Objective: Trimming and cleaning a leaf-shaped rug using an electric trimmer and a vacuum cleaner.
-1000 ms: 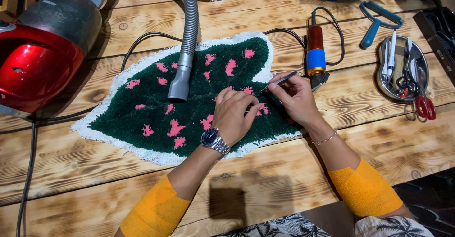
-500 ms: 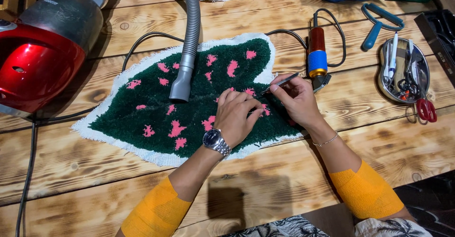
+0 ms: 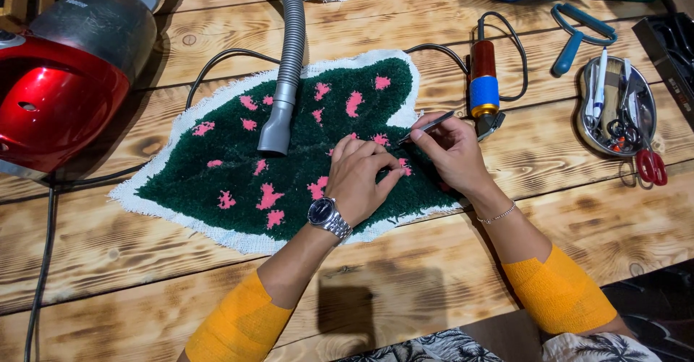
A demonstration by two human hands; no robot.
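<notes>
A dark green tufted rug point(image 3: 289, 152) with pink patches and a white cloth border lies on the wooden table point(image 3: 144, 268). My left hand point(image 3: 359, 174), with a wristwatch, rests palm down on the rug's right part, fingers pressing the pile. My right hand point(image 3: 452, 152) holds a thin grey metal tool point(image 3: 426, 127) like a pen, its tip touching the rug near the right edge, just above my left fingers. Both forearms carry orange wraps.
A red and grey vacuum cleaner point(image 3: 61, 80) sits at the left; its grey hose nozzle point(image 3: 278, 123) lies on the rug. An electric trimmer point(image 3: 483, 87) with a blue band lies right of the rug. Further right stands a metal tray point(image 3: 614, 109) of tools, with red-handled scissors point(image 3: 650, 165).
None of the objects have shifted. My hands stay at the same spot on the rug, with only slight finger movement.
</notes>
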